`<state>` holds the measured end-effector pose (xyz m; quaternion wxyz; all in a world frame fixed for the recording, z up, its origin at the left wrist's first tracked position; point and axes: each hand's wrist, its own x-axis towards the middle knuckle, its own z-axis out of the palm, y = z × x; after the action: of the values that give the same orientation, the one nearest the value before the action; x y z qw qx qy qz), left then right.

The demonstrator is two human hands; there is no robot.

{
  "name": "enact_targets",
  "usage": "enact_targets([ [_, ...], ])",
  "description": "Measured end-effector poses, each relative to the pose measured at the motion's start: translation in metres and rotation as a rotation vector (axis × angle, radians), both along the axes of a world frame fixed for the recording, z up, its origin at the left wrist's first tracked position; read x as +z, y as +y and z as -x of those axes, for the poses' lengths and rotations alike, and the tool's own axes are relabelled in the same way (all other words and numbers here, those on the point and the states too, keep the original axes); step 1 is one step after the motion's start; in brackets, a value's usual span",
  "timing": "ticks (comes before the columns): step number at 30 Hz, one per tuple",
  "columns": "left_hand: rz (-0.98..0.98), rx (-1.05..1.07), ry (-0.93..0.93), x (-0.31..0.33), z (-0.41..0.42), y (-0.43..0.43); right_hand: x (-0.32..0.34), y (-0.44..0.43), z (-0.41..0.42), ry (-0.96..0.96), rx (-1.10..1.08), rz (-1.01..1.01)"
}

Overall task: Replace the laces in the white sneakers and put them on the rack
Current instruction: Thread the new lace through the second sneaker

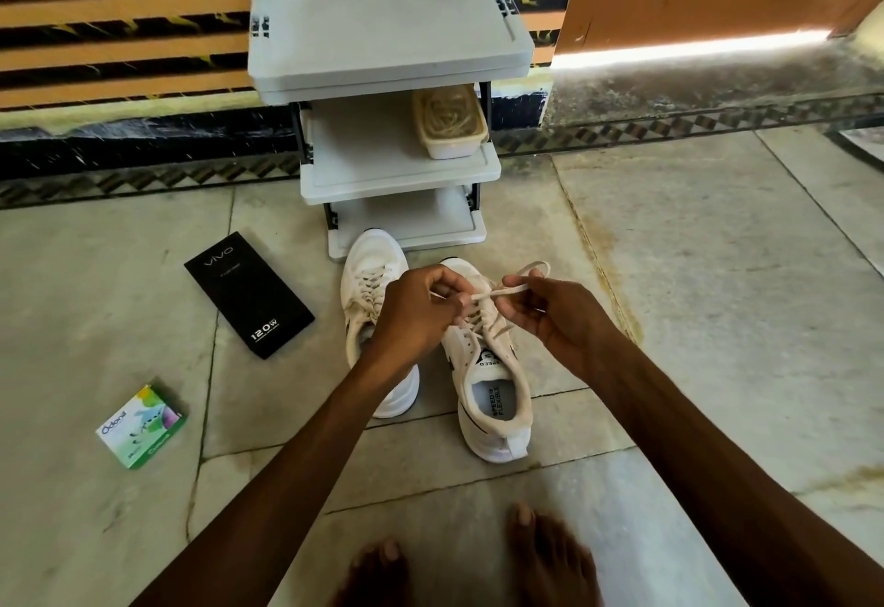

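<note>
Two white sneakers stand side by side on the floor in front of the grey rack. The left sneaker is laced and partly hidden by my left forearm. Over the right sneaker, both hands work a cream lace. My left hand pinches one strand of the lace above the eyelets. My right hand pinches the other strand, whose loop sticks up past my fingers. The lace runs taut between the two hands.
A lidded plastic container holding coiled laces sits on the rack's middle shelf. A black box and a small green-and-white box lie on the floor to the left. My bare feet are near the bottom edge. A wall stands behind the rack.
</note>
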<state>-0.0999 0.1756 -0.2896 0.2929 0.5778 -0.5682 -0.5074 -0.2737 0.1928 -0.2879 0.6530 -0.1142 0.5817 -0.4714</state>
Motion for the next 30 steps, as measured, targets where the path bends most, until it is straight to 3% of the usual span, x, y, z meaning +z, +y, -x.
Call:
enact_targets([
  [1, 0.035, 0.010, -0.028, 0.000, 0.000, -0.001, -0.003, 0.000, 0.001, 0.147, 0.052, -0.022],
  [3, 0.078, 0.006, -0.088, 0.001, -0.001, -0.003, -0.011, 0.003, 0.005, 0.667, 0.162, 0.004],
  [5, 0.083, -0.023, -0.106, 0.002, -0.001, -0.004, -0.014, 0.006, 0.008, 1.166, 0.249, 0.233],
  [6, 0.081, -0.037, -0.109, 0.002, 0.000, -0.004, -0.012, 0.007, 0.007, 1.256, 0.314, 0.356],
  [10, 0.132, -0.017, -0.149, 0.003, 0.004, -0.002, -0.009, 0.009, -0.007, 1.266, 0.583, 0.490],
  [18, 0.135, -0.034, -0.146, -0.007, -0.001, -0.003, -0.017, 0.011, -0.017, 1.283, 0.553, 0.565],
  [22, 0.057, 0.015, -0.071, -0.014, 0.000, 0.000, -0.017, 0.012, -0.018, 1.420, 0.614, 0.517],
  [26, -0.034, -0.236, -0.431, -0.017, -0.003, 0.012, -0.020, 0.018, -0.011, 1.434, 0.650, 0.440],
  [30, -0.022, -0.233, -0.430, -0.026, 0.001, 0.027, -0.026, 0.024, -0.011, 1.404, 0.745, 0.424],
])
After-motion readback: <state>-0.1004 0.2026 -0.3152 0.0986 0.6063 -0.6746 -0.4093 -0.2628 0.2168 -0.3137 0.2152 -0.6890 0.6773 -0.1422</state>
